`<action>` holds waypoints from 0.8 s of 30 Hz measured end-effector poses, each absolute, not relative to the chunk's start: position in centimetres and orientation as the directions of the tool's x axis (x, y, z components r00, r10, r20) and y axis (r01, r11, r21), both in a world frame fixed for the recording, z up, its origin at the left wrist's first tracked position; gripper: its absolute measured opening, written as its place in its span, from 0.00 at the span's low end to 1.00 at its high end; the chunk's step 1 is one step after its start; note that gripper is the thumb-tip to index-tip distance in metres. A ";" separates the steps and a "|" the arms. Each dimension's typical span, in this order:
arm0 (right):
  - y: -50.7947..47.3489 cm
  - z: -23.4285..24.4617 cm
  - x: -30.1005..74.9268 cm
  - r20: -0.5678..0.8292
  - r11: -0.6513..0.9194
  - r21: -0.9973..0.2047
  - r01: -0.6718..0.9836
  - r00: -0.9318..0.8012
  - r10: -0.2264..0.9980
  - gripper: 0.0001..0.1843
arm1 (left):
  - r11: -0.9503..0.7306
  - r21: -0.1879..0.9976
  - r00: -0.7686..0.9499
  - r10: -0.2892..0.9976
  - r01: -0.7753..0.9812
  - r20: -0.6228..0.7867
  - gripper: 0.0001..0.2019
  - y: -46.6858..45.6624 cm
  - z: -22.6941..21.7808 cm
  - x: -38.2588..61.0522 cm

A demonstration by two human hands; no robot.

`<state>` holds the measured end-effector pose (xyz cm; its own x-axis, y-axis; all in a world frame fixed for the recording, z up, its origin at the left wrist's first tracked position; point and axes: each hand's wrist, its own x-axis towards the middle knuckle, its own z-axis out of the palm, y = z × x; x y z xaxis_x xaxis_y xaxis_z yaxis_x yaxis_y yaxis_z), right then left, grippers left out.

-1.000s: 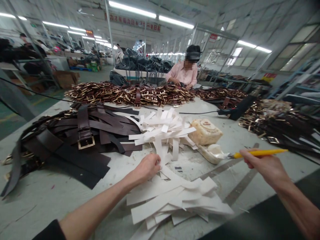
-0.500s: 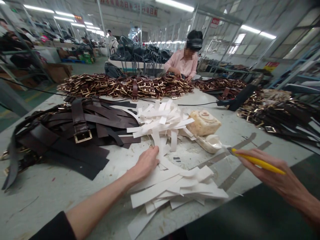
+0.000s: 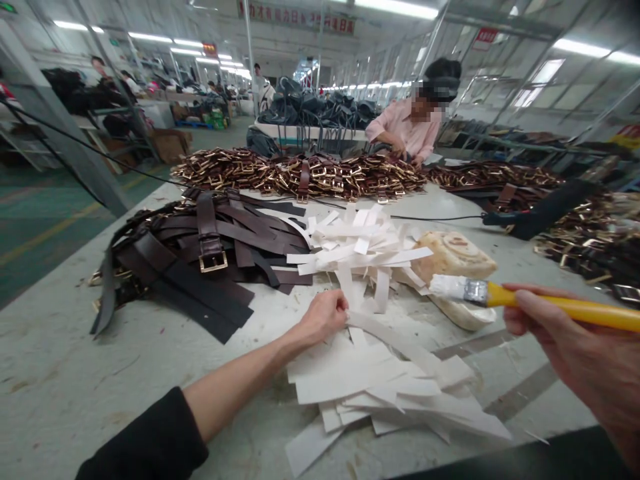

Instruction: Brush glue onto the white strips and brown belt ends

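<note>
My left hand point(image 3: 326, 315) is closed, pinching a white strip at the near edge of the farther heap of white strips point(image 3: 357, 250). A second heap of wider white strips point(image 3: 380, 387) lies flat just in front of it. My right hand point(image 3: 575, 353) grips a brush point(image 3: 525, 299) with a yellow handle, a metal ferrule and white glue-coated bristles, held in the air above a shallow glue dish point(image 3: 467, 315). A lumpy tan bag point(image 3: 453, 257) sits behind the dish.
Dark brown leather belts with gold buckles point(image 3: 200, 257) are piled at left. More buckled belt pieces point(image 3: 305, 175) heap across the far side of the grey table point(image 3: 75, 373) and at right point(image 3: 585, 240). A person in pink point(image 3: 407, 130) works opposite. A black cable point(image 3: 440, 217) crosses the table.
My right hand has lifted the brush out of the dish and turned it level, closer to the camera. My left hand stays on the strips. The view shifted left.
</note>
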<state>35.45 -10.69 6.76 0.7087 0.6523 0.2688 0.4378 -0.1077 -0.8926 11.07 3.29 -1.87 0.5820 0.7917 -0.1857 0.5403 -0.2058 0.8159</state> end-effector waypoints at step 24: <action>-5.3 1.6 27.9 -0.026 -0.151 -0.865 0.479 0.257 0.966 0.17 | 0.327 0.914 0.606 0.685 0.241 -0.405 0.13 4.6 -3.6 10.7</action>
